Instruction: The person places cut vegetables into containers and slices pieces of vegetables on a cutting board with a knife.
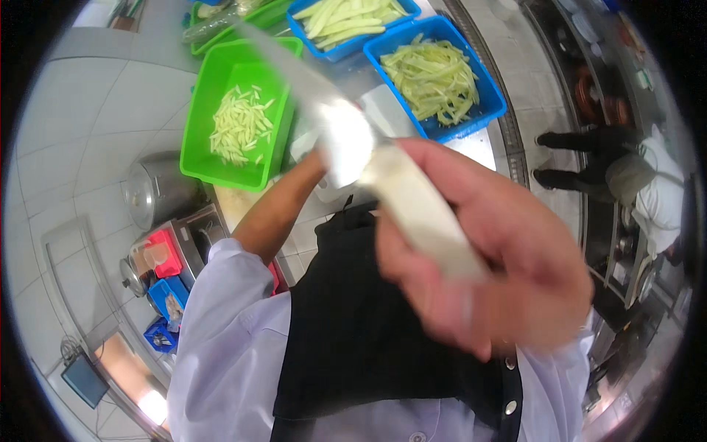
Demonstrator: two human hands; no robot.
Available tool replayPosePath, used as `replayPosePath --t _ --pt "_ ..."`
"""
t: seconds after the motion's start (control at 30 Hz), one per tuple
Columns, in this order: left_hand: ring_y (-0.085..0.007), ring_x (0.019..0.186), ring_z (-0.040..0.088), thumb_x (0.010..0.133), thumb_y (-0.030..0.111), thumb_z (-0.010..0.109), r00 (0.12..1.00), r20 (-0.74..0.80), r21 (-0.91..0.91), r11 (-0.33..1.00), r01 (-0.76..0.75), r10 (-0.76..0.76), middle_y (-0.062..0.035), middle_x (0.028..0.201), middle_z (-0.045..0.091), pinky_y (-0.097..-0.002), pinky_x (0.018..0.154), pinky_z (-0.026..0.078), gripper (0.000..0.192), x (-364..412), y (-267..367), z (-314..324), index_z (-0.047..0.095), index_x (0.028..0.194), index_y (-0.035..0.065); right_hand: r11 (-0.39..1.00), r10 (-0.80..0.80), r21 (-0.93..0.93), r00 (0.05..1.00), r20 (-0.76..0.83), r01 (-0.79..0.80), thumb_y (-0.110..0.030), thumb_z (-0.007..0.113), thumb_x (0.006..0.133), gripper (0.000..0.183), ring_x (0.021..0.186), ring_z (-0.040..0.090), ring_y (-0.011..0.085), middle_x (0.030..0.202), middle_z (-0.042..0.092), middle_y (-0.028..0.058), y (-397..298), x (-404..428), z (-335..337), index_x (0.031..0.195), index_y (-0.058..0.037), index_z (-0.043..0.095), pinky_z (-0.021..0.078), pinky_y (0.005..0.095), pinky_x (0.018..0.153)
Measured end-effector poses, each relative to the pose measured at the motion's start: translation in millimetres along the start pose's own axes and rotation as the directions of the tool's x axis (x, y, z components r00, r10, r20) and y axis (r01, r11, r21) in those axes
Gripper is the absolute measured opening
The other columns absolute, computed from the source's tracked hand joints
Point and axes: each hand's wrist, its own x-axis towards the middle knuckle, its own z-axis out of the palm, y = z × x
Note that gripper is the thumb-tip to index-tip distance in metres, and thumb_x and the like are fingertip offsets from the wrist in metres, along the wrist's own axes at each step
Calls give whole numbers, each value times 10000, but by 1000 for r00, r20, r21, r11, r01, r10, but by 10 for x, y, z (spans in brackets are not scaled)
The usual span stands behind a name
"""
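My right hand (pixel 486 237) is raised close to the camera, shut around the pale handle of a kitchen knife (pixel 436 221). The blurred, glaring blade points up and left across the view. My left forearm (pixel 284 212) reaches toward the worktop, but the blade hides my left hand. Behind the blade a white surface (pixel 384 110), perhaps a cutting board, shows in part. To the left, a green plastic basin (pixel 207 72) holds small cut pale green vegetable pieces (pixel 240 127). A blue basin (pixel 464 130) on the right contains vegetable peelings (pixel 431 80).
Long peeled vegetable strips (pixel 348 19) fill another blue basin (pixel 331 54) at the back. Beside it, a green tray (pixel 265 16) holds a plastic-wrapped item (pixel 212 27). A lidded metal pot (pixel 160 190) stands left. A person (pixel 635 171) is at the shelves on the right.
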Motion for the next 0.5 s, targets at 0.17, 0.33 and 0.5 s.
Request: replayPosePath --t 0.17,0.33,0.5 --pt "-399 1032 632 1130 221 473 878 -406 -234 957 169 -254 -261 1087 658 -458 941 490 283 308 303 -927 596 1128 -33 798 230 459 901 369 -391 -120 588 1025 540 695 569 126 900 631 83 7 306 336 1485 87 397 509 286 620" --pt "-410 1116 640 1095 299 556 926 -314 177 946 271 -207 -283 1200 663 -483 953 505 353 285 -422 -1986 611 1264 -5 983 -54 186 945 323 -7 -157 597 1020 427 805 597 184 902 630 85 362 649 527 1376 51 485 525 344 683" --pt "-422 1174 623 1016 324 689 862 -502 700 556 448 -63 -253 1270 647 -496 979 510 483 -120 -348 -2307 601 1382 22 776 -434 -217 752 496 592 -193 606 1015 328 916 626 243 904 630 87 421 592 231 1266 16 573 541 403 747"
